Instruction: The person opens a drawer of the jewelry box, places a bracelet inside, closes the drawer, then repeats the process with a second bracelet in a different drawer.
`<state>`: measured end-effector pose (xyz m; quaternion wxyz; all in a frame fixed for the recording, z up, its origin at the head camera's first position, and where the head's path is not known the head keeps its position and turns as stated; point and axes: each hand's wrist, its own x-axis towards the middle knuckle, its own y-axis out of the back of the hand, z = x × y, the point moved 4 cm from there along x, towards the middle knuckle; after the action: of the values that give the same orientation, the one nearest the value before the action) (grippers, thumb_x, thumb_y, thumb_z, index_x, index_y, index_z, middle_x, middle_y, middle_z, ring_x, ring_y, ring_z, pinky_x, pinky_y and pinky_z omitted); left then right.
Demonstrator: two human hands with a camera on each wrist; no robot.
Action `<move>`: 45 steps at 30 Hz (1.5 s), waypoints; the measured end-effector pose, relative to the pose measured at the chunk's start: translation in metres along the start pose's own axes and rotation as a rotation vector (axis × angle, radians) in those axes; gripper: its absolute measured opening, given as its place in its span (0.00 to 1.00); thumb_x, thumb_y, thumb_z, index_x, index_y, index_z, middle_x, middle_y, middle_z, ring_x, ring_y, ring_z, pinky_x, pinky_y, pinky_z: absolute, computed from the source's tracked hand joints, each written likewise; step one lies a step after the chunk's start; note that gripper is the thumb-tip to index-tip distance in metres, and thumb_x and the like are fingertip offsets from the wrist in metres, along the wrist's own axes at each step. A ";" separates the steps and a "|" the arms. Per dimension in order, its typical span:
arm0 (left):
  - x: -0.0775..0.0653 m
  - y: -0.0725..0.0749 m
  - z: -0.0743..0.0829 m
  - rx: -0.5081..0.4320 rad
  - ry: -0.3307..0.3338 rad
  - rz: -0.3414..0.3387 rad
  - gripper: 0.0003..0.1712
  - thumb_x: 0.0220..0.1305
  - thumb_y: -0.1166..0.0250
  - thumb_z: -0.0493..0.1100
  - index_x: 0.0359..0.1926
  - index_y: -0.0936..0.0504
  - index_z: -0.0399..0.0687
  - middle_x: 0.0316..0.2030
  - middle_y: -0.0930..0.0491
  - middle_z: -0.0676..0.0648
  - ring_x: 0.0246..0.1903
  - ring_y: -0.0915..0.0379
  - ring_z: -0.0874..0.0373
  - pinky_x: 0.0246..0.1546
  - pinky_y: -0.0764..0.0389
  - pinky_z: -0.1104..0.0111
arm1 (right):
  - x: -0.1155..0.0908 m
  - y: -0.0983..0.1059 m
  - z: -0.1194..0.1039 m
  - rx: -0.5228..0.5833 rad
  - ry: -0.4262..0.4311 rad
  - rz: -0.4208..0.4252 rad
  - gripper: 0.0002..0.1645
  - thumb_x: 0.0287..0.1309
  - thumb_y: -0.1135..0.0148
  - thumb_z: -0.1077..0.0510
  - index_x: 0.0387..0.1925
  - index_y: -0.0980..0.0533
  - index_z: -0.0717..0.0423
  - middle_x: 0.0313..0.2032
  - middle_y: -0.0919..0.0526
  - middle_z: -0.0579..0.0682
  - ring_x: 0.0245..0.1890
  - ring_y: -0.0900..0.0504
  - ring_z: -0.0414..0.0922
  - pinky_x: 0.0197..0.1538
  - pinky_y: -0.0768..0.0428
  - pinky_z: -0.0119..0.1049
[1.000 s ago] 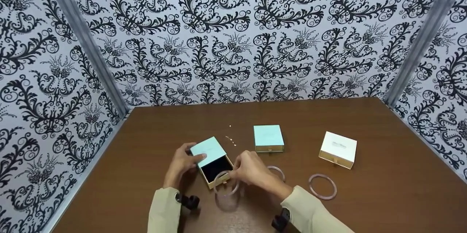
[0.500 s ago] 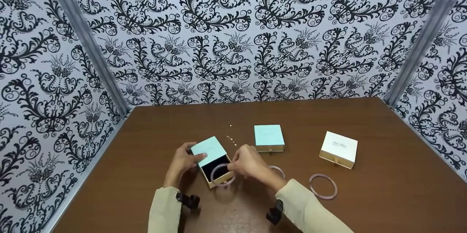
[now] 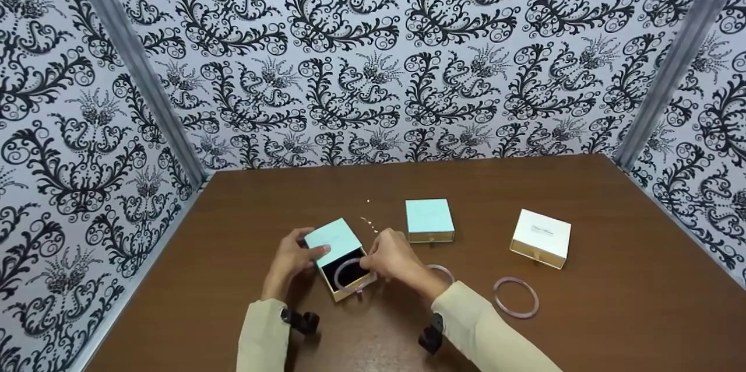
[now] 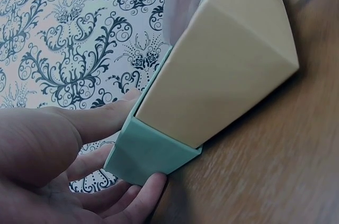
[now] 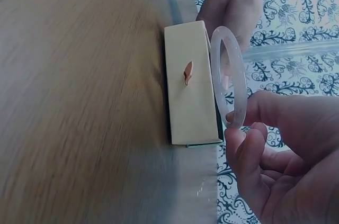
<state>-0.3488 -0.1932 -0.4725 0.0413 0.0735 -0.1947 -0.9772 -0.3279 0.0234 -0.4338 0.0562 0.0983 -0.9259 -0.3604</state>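
Observation:
On the left of the table, my left hand (image 3: 296, 254) grips a mint-green drawer-style gift box (image 3: 335, 239), thumb on the lid and fingers along its side. The box's cream drawer (image 4: 217, 75) is pulled partway out toward me, its inside black. My right hand (image 3: 395, 258) pinches a pale lilac bangle (image 5: 240, 89) between thumb and fingers. In the head view that bangle hangs tilted over the drawer opening. The right wrist view has it just above the drawer, beside the front with its small ribbon pull tab (image 5: 188, 73). Whether it touches the drawer I cannot tell.
Behind my right hand stands another mint box (image 3: 429, 217), shut. A white box (image 3: 542, 235) sits farther right. One bangle (image 3: 518, 316) lies at the right; another bangle (image 3: 446, 272) is partly hidden by my right forearm. Tiny gold bits (image 3: 369, 224) lie behind the held box.
My right hand has brought the bangle up and slightly left, from in front of the drawer to over its opening. The left hand and the box have stayed in place.

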 end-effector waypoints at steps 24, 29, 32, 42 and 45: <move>0.001 -0.001 0.000 -0.014 0.029 0.007 0.37 0.60 0.27 0.39 0.68 0.30 0.39 0.69 0.36 0.29 0.48 0.22 0.48 0.45 0.17 0.61 | 0.010 -0.013 -0.001 -0.007 -0.003 0.113 0.29 0.49 0.30 0.61 0.01 0.33 0.47 0.03 0.33 0.39 0.02 0.35 0.32 0.12 0.37 0.26; 0.001 -0.001 -0.001 -0.023 0.026 0.005 0.37 0.60 0.27 0.39 0.68 0.30 0.39 0.69 0.35 0.29 0.48 0.23 0.47 0.47 0.17 0.60 | 0.012 -0.015 -0.002 -0.035 0.012 0.144 0.34 0.49 0.28 0.61 0.00 0.38 0.44 0.03 0.38 0.36 0.06 0.40 0.32 0.16 0.41 0.28; 0.002 -0.001 -0.001 -0.025 0.021 0.004 0.36 0.60 0.27 0.39 0.68 0.30 0.39 0.68 0.35 0.28 0.49 0.23 0.47 0.48 0.17 0.59 | 0.013 -0.016 -0.003 -0.038 0.020 0.153 0.35 0.50 0.28 0.61 0.00 0.40 0.44 0.03 0.39 0.36 0.06 0.41 0.32 0.15 0.43 0.28; 0.002 -0.001 0.000 -0.030 0.025 0.006 0.37 0.60 0.27 0.37 0.68 0.30 0.39 0.64 0.31 0.29 0.44 0.23 0.50 0.43 0.17 0.62 | 0.016 -0.019 -0.002 -0.111 0.027 0.205 0.32 0.45 0.27 0.62 0.00 0.37 0.46 0.06 0.36 0.37 0.13 0.38 0.37 0.22 0.34 0.31; 0.002 -0.001 0.001 -0.026 0.027 0.005 0.37 0.60 0.27 0.38 0.69 0.31 0.40 0.63 0.30 0.30 0.44 0.23 0.50 0.42 0.18 0.63 | 0.017 -0.018 -0.002 -0.125 0.030 0.213 0.27 0.46 0.24 0.60 0.02 0.29 0.51 0.08 0.27 0.40 0.14 0.35 0.37 0.24 0.29 0.32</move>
<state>-0.3505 -0.1923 -0.4726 0.0473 0.0859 -0.1814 -0.9785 -0.3410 0.0050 -0.4439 0.1138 0.0012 -0.9060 -0.4077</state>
